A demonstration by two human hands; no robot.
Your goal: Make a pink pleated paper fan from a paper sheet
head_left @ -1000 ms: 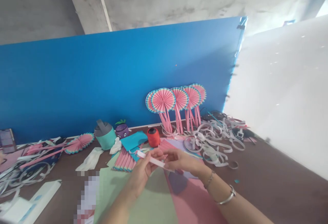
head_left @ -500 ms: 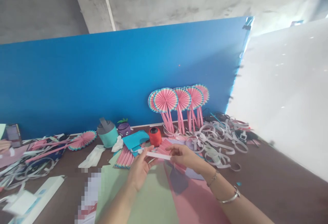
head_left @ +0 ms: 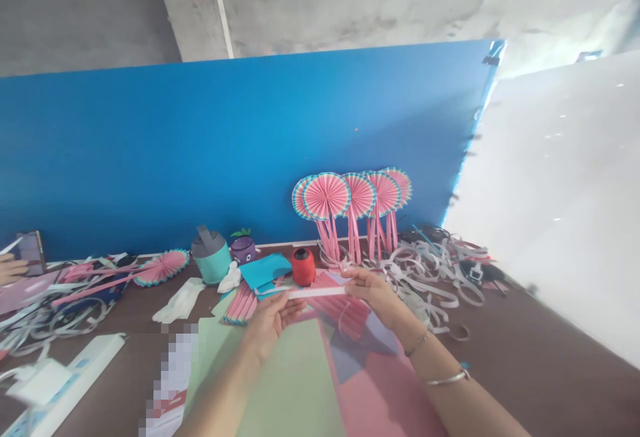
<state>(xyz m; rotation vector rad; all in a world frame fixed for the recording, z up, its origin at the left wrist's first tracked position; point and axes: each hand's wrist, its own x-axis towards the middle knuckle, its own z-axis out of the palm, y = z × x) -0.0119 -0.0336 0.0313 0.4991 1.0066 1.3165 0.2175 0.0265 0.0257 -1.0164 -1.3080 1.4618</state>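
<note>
Between my two hands I hold a narrow white paper strip (head_left: 313, 292), stretched level above the table. My left hand (head_left: 269, 320) pinches its left part and my right hand (head_left: 370, 288) pinches its right end. A pink pleated paper piece (head_left: 345, 311) hangs just below the strip near my right hand. Under my arms lie a pale green sheet (head_left: 285, 383) and a pink sheet (head_left: 380, 397).
Several pink paper fans on sticks (head_left: 350, 210) lean on the blue board (head_left: 200, 157). A red thread spool (head_left: 303, 266), a teal cup (head_left: 211, 263), a purple toy (head_left: 243, 249) and curled white strips (head_left: 430, 270) crowd the brown table (head_left: 525, 357). Another person's hand (head_left: 10, 267) is at far left.
My hands have risen and drawn apart, so the white strip is now stretched level. The pink pleated piece has come up under my right hand. The view has shifted slightly.
</note>
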